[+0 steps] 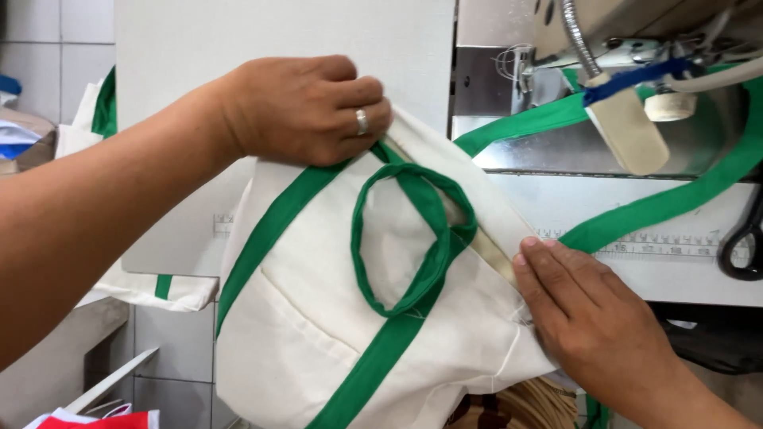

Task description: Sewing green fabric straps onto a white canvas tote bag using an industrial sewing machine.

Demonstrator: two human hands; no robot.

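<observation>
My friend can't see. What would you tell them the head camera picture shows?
Two hands hold a cream cloth bag with green straps at a sewing machine. The left hand grips its top edge; the right hand presses its side flat.

I have one view only, from the head camera. It looks forward and down, close over my sewing table.

Your white sewing table — flat top with a printed ruler strip along its front edge. On it, relative to that strip: cream bag with green straps draped over the edge at left; green webbing crossing just above; black scissor handles at the far right.
</observation>
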